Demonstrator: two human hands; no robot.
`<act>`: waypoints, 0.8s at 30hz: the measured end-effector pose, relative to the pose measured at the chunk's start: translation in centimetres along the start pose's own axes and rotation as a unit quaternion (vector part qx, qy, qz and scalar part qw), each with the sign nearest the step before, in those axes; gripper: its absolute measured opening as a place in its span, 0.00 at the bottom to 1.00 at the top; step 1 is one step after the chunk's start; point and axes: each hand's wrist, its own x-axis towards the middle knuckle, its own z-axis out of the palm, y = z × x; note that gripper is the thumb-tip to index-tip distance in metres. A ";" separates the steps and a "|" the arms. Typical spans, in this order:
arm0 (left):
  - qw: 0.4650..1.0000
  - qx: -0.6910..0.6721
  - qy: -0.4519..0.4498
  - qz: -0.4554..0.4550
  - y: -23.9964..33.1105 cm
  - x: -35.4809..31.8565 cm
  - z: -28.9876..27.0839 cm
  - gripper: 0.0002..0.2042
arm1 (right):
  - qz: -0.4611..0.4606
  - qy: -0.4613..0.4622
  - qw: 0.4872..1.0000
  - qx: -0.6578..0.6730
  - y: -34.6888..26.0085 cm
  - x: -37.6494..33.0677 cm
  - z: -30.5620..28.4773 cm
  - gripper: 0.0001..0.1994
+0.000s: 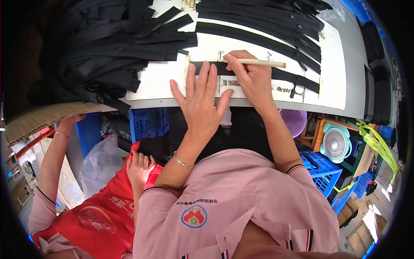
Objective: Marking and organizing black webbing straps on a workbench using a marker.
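On the white table (332,56), a black strip (258,71) lies flat across a marked board just in front of the person. It runs left to right between two heaps. At far left sits a large loose pile of strips (108,47); at far right a neater row of strips (263,21) lies side by side. Which heap is finished cannot be told, but both are big, so the work looks to be somewhere in its middle, with this one strip in hand and many more to go.

The left hand (200,103) lies spread and flat, fingers (202,77) straight and wide apart, their tips pressing the strip's left end down against the board. It grips nothing; it only pins.

The right hand (250,77) is closed round a pale stick (261,63), pinched between thumb and fingers, the stick lying nearly level and pointing right, just over the strip. Whether its tip touches the strip cannot be told.

Near left, a second person in pink sleeves and a red apron (95,211) sits alongside, one hand resting on the apron, the other raised toward a cardboard sheet (43,116). Blue crates (321,172) and a small fan (338,142) stand under the table at right.
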 end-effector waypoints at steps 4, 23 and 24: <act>1.000 0.005 0.003 0.012 -0.1 0.0 0.1 0.32 | -0.014 -0.033 0.999 0.024 0.3 -0.1 -0.2 0.10; 1.000 0.029 -0.006 0.009 0.0 0.0 0.1 0.30 | 0.040 0.116 0.992 -0.013 0.6 -2.1 -7.3 0.10; 1.000 0.029 -0.008 0.006 0.0 0.0 0.1 0.30 | 0.082 0.152 0.985 -0.022 0.8 -2.1 -7.7 0.10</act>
